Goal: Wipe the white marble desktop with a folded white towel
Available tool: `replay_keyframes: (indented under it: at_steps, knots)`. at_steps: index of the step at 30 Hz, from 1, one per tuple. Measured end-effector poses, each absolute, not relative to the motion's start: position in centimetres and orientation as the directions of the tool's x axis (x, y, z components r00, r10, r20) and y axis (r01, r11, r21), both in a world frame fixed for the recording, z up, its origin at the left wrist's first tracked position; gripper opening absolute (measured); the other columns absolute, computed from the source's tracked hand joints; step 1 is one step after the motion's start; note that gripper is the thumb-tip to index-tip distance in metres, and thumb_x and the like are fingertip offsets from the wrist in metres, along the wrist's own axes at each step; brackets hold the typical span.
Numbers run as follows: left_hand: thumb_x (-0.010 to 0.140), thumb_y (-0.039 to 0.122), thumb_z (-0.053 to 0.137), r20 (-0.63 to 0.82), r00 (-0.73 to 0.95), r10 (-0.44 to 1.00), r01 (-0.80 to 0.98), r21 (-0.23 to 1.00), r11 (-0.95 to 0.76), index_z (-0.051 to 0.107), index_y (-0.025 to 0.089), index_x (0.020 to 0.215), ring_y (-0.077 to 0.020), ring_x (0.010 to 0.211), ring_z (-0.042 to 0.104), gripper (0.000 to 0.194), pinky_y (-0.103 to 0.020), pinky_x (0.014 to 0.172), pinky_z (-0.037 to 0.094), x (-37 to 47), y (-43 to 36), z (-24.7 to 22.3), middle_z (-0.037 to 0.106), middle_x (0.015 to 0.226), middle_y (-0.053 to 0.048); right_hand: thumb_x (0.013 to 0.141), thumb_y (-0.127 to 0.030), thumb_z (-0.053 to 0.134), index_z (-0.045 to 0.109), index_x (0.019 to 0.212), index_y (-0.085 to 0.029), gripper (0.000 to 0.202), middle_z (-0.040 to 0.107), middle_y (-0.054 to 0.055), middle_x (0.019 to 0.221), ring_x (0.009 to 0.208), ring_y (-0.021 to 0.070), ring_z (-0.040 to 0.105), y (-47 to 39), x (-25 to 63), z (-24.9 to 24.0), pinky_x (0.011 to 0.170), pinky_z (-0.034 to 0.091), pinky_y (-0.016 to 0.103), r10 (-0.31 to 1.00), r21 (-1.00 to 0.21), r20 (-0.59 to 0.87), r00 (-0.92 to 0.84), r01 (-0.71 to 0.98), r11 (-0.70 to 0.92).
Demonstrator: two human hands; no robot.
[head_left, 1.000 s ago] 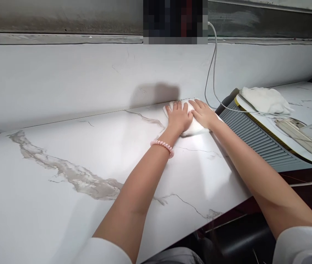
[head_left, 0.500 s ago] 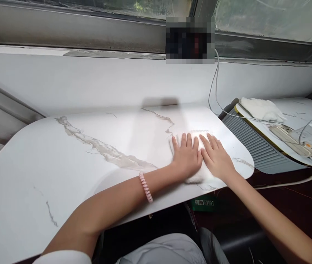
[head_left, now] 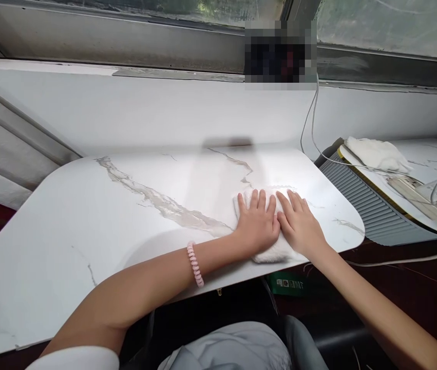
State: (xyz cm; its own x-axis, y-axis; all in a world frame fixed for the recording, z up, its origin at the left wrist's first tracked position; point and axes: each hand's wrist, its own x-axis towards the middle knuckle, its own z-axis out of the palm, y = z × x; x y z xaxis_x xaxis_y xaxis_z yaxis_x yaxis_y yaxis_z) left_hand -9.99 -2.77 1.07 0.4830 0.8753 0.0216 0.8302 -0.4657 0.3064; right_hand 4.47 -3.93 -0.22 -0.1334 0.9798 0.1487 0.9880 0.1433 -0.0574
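A white cloth (head_left: 274, 253) lies flat on the white marbled tabletop (head_left: 145, 174), near its right end. My left hand (head_left: 257, 221) presses down on the cloth with fingers spread; a pink coiled band (head_left: 195, 264) circles that wrist. Beside it, my right hand (head_left: 299, 221) rests on the cloth's right part, fingers stretched out and thumb close to the left hand. Both palms cover most of the cloth, so its middle is hidden.
To the right, a second marbled table with ribbed side (head_left: 387, 216) bears another white cloth (head_left: 378, 153) and a power strip (head_left: 414, 198). Thin white cables (head_left: 314, 118) hang down the wall. A green box (head_left: 285, 284) sits below the table edge. Windows run along the back.
Both hands and the cloth have shifted slightly left and toward me across the tabletop. The camera view has turned a little left. The hands stay flat on the cloth.
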Motion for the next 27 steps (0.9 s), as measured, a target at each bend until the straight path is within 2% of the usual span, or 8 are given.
replay_keyframes:
  at_steps: [7, 16, 22, 27]
  knots:
    - [0.102, 0.034, 0.026, 0.024, 0.4, 0.916, 0.862, 0.331, -0.385, 0.031, 0.019, 0.156, -0.0292, 0.153, 0.017, 0.056, -0.063, 0.121, 0.008, -12.1, 4.0, 0.9, 0.025, 0.165, -0.012, 0.098, -0.028, 0.028, 0.041, 0.15, -0.014, 0.056, 0.04, 0.016, 0.157, 0.147, 0.032, 0.033, 3.5, 1.6, 0.1, 0.119, 0.029, 0.052, 0.986, -0.082, 0.138, -0.093, 0.991, 0.105]
    - [0.102, 0.034, 0.026, 0.083, 0.27, 0.959, 0.922, 0.266, -0.282, 0.037, 0.021, 0.153, -0.0244, 0.15, 0.026, 0.054, -0.054, 0.122, 0.014, -15.4, 13.5, 0.9, 0.033, 0.162, -0.009, 0.095, -0.031, 0.03, 0.038, 0.151, -0.01, 0.06, 0.04, 0.015, 0.157, 0.146, 0.0296, 0.033, 14.3, -2.2, 0.3, 0.118, 0.026, 0.05, 0.98, -0.226, 0.155, -0.123, 0.962, 0.157]
    - [0.101, 0.033, 0.025, 0.106, 0.238, 0.966, 0.93, 0.262, -0.258, 0.039, 0.021, 0.151, -0.0253, 0.148, 0.028, 0.053, -0.053, 0.122, 0.015, -16.8, 16.0, 0.8, 0.036, 0.16, -0.01, 0.096, -0.03, 0.029, 0.04, 0.149, -0.011, 0.057, 0.044, 0.015, 0.153, 0.142, 0.0287, 0.035, 16.8, -4.0, 0.5, 0.118, 0.026, 0.046, 0.979, -0.229, 0.154, -0.136, 0.959, 0.169]
    - [0.101, 0.033, 0.026, 0.13, 0.237, 0.963, 0.924, 0.275, -0.265, 0.04, 0.021, 0.15, -0.0252, 0.148, 0.028, 0.053, -0.053, 0.122, 0.014, -16.9, 16.2, 0.7, 0.037, 0.159, -0.009, 0.097, -0.028, 0.028, 0.038, 0.15, -0.01, 0.057, 0.043, 0.015, 0.154, 0.143, 0.0294, 0.033, 16.9, -4.2, 0.5, 0.118, 0.026, 0.047, 0.978, -0.214, 0.154, -0.143, 0.961, 0.174]
